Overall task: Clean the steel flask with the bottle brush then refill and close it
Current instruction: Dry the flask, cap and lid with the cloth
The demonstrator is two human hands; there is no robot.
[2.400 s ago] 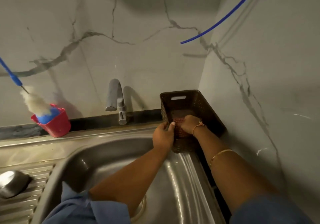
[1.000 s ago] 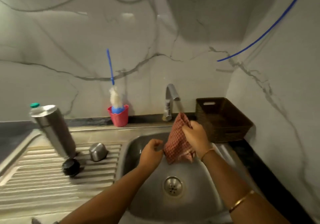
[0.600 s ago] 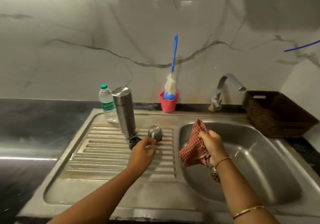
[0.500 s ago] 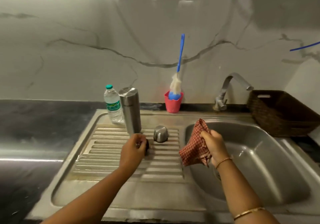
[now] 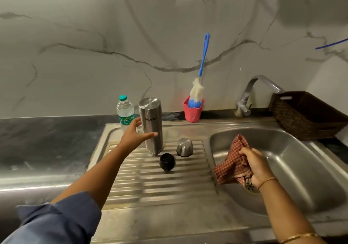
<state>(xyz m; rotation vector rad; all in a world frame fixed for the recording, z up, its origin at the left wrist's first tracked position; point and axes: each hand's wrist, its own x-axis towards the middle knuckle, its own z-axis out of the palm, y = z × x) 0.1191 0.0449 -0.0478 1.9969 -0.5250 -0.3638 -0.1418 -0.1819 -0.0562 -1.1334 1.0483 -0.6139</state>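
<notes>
The steel flask stands upside down on the ribbed draining board. My left hand is spread open at its left side, thumb across the front and fingers behind, and I cannot tell whether it touches the flask. The black stopper and the steel cap lie just right of the flask. The blue-handled bottle brush stands in a pink cup at the wall. My right hand grips a red checked cloth over the sink basin.
A small plastic water bottle stands behind my left hand. The tap curves over the basin's back edge. A dark woven basket sits at the right rear corner. Dark countertop extends to the left.
My left hand has moved up from the black stopper to the flask's side. The right hand holds the cloth in about the same place.
</notes>
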